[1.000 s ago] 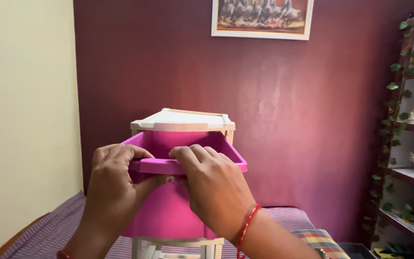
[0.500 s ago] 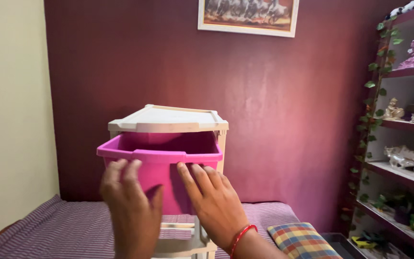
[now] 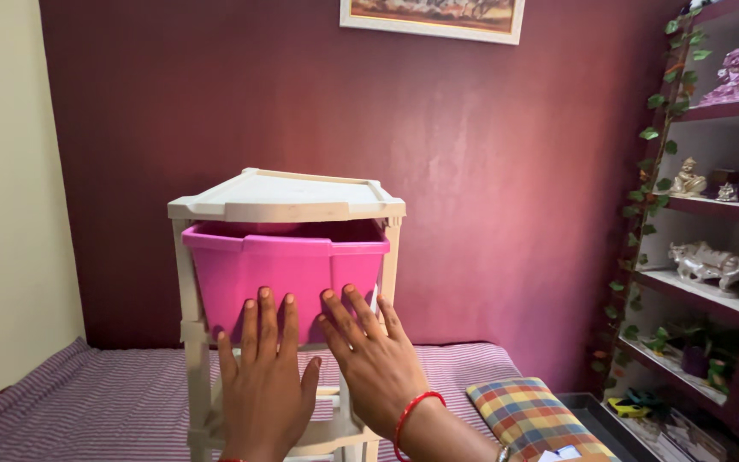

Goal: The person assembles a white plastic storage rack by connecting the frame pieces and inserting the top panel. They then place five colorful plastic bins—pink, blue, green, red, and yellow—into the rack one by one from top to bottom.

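A pink plastic drawer (image 3: 288,265) sits almost fully inside a cream plastic rack (image 3: 284,197) with a flat top. My left hand (image 3: 265,385) is flat, its fingertips pressing the drawer's lower front. My right hand (image 3: 369,359), with a red thread at the wrist, lies beside it, fingers spread, fingertips on the drawer's lower right front. Neither hand grips anything. The rack stands on a bed with a purple striped sheet (image 3: 104,402).
A dark red wall (image 3: 506,188) is behind the rack, with a framed picture (image 3: 434,17) at the top. Shelves (image 3: 720,214) with figurines and a leafy vine stand at the right. A checked cushion (image 3: 536,415) lies on the bed's right end.
The drawer went from pulled out and tilted in both hands to level and pushed back into the rack. My hands let go of its rim and now press flat on its front.
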